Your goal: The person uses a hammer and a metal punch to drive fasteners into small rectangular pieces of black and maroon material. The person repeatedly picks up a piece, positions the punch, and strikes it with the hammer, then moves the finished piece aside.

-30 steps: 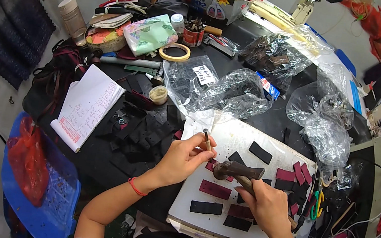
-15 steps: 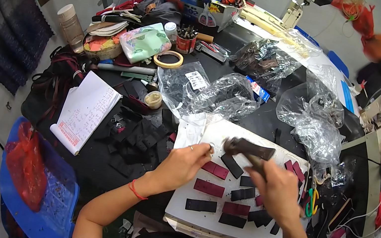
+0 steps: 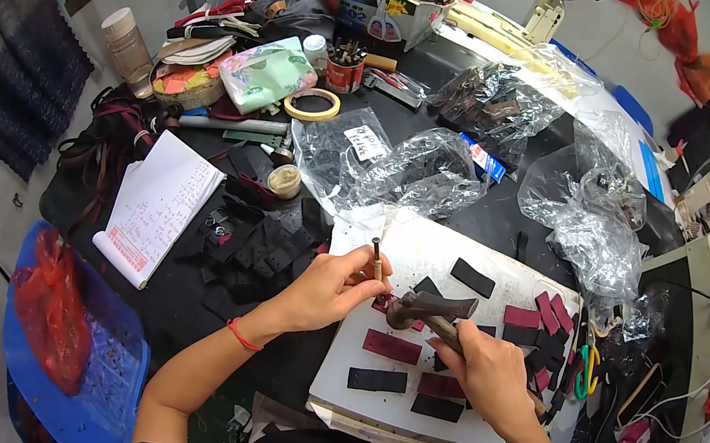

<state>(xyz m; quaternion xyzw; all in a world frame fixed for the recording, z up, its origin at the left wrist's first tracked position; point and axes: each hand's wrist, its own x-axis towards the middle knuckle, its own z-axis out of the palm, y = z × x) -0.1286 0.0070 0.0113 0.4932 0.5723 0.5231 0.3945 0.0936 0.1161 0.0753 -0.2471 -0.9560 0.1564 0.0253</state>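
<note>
My left hand (image 3: 327, 287) pinches a slim metal hand punch (image 3: 376, 261), which stands nearly upright over the white board (image 3: 426, 247). Just below those fingers lies a maroon strip (image 3: 382, 302), partly covered; whether the punch tip touches it is hidden. My right hand (image 3: 484, 375) is closed round the handle of a hammer (image 3: 433, 307). The hammer head hangs low over the board, beside the punch and to its right. Closer to me on the board are another maroon strip (image 3: 391, 346) and a black strip (image 3: 377, 381); a further black strip (image 3: 471, 277) lies behind the hammer.
Black pieces (image 3: 261, 248) are heaped left of the board, beside an open notepad (image 3: 160, 208). Clear plastic bags (image 3: 582, 213) and a tape roll (image 3: 312, 104) lie farther back. Scissors (image 3: 585, 371) sit at the board's right edge. A blue chair (image 3: 107, 358) stands at left.
The hammer has come down and to the left, closer to my left hand. The punch has turned from end-on to nearly upright. More strips show at the board's right side.
</note>
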